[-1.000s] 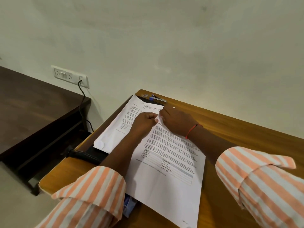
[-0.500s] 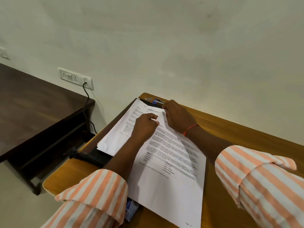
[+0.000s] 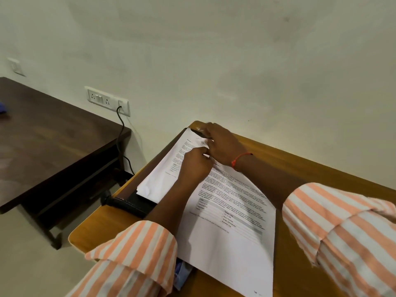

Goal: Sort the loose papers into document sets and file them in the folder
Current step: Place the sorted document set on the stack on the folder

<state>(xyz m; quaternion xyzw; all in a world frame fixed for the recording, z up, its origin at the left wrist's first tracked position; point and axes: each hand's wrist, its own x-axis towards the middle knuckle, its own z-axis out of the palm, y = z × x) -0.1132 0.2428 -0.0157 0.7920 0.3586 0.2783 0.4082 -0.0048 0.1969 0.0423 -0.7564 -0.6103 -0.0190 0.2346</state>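
My left hand (image 3: 196, 166) sits at the top edge of the big printed sheet (image 3: 235, 236), fingers (image 3: 202, 150) curled and pinching that edge. My right hand (image 3: 225, 146) is just beyond it, touching it, reaching to the far corner of the tabletop (image 3: 92, 232). Its fingers (image 3: 209, 127) are bent down over the paper tops and blurred, so I cannot tell if they are gripping anything. The sheet lies slanted across the tabletop and overlaps a second paper stack (image 3: 158, 179) on its left. That stack rests on the black folder (image 3: 132, 203), which lies open at the tabletop's left edge. Red thread (image 3: 240, 158) on my right wrist. Dark desk (image 3: 53, 142) to the left, socket panel (image 3: 107, 100) with a cable (image 3: 121, 125) on the wall.
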